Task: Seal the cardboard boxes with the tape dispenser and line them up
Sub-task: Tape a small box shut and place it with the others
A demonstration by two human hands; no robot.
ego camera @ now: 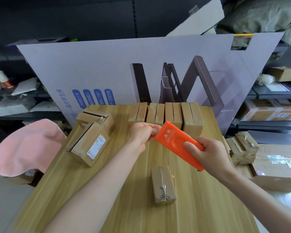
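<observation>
Tape dispenser [178, 145] is being gripped by R hand [213, 153], fingers wrapped round; toothed end's being pinched by L hand [143, 133]. Taped boxes [166, 115] are being shown in a row on wood table [107, 190], shelves [265, 123] behind.

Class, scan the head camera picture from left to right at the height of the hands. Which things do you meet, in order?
pink towel → labelled cardboard box → left hand → orange tape dispenser → right hand → stack of taped boxes → large carton

Matt orange plastic tape dispenser [178, 145], glossy-taped cardboard box [163, 185], wood-grain table [124, 207]
</observation>
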